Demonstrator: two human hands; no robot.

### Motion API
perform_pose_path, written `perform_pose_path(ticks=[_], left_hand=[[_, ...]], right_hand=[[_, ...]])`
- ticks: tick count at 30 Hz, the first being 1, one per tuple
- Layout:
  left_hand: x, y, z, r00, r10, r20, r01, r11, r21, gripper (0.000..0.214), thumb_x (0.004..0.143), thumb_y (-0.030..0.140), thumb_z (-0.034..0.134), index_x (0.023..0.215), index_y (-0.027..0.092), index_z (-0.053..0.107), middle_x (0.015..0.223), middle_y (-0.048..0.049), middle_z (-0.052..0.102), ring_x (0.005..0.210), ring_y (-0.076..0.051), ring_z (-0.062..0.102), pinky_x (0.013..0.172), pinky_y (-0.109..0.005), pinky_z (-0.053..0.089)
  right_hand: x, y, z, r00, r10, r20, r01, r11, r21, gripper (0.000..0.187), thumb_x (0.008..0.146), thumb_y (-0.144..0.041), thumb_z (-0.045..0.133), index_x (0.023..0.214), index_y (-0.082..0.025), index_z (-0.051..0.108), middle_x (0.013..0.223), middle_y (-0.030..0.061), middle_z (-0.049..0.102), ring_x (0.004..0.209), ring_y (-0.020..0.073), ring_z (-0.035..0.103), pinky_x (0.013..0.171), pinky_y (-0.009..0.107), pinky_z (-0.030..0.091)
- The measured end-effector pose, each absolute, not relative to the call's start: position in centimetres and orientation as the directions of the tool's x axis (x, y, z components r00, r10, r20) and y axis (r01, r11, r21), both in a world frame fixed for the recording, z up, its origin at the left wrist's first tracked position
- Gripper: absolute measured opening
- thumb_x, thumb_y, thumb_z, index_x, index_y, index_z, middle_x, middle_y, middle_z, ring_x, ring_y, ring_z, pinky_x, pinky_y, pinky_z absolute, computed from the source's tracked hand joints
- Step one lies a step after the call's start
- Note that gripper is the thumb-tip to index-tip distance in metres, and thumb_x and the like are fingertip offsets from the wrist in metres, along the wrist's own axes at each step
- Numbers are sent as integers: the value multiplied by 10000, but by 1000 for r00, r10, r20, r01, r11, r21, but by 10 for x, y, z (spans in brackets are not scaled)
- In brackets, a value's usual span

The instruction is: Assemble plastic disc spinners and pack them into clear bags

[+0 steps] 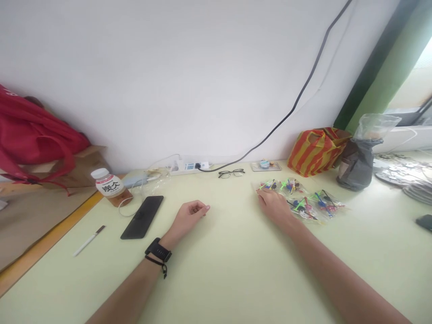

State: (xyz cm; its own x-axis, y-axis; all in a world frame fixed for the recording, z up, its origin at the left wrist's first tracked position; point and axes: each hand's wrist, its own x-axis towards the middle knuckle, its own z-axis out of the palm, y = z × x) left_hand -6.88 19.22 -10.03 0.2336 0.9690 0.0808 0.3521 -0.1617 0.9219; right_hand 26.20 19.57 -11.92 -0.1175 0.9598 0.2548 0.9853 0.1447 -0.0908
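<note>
My left hand (189,217) rests on the pale green table (219,270), fingers curled loosely inward with nothing visible in them; a black watch sits on that wrist. My right hand (274,206) lies palm down with fingers flat, its fingertips touching the near edge of several clear plastic packets of small colourful toys (303,198). The packets lie spread on the table to the right of that hand.
A black phone (142,216), a white pen (89,240) and a lying drink bottle (110,187) sit left. Glasses (231,173), a power strip (189,167) and a small tray (266,166) line the wall. A striped bag (315,150) and grey bag (359,164) stand right.
</note>
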Motion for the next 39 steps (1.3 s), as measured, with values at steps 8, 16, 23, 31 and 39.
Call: perform_pose_path(ticks=[8,16,23,31,39], left_hand=[[-69,192,-100,232,969,86,351,-166,921,410,841,559,719,723,169,671,687,-11,629,661,-149,545,602,-249,410],[-69,191,-99,251,964,86,349,-173,921,380,852,521,721,729,165,669,686,-4,624,655,-143,535,609,-254,393],[-67,183,-100,301,944,137,486,-275,830,334,909,490,657,789,182,705,706,-5,645,646,-159,540,600,-271,408],[-64,170,-106,481,831,282,673,-555,488,410,970,472,605,1315,264,681,1438,-97,612,1395,-317,490,1179,-475,376],[-68,164,-101,618,784,59,724,-596,347,856,948,705,511,1644,275,261,1711,-72,197,1584,-351,174,1284,-506,166]], right_hand=[[295,201,-124,26,974,227,1000,-22,-19,336,975,-140,430,1160,-163,709,1192,191,716,1190,368,593,982,523,388],[310,198,-116,95,955,282,995,-90,-32,397,1018,-383,433,1235,-181,697,1280,179,682,1247,387,533,981,535,406],[299,188,-119,147,896,419,989,-132,-63,571,1006,-521,447,1446,-170,544,1396,218,601,1358,423,439,1047,595,383],[238,161,-123,-278,916,289,909,349,-229,704,1041,-534,382,1639,-180,272,1689,134,292,1574,311,207,1248,489,250],[223,145,-114,-470,882,27,820,448,-355,795,995,-717,377,1659,-314,207,1724,77,182,1591,317,147,1274,532,123]])
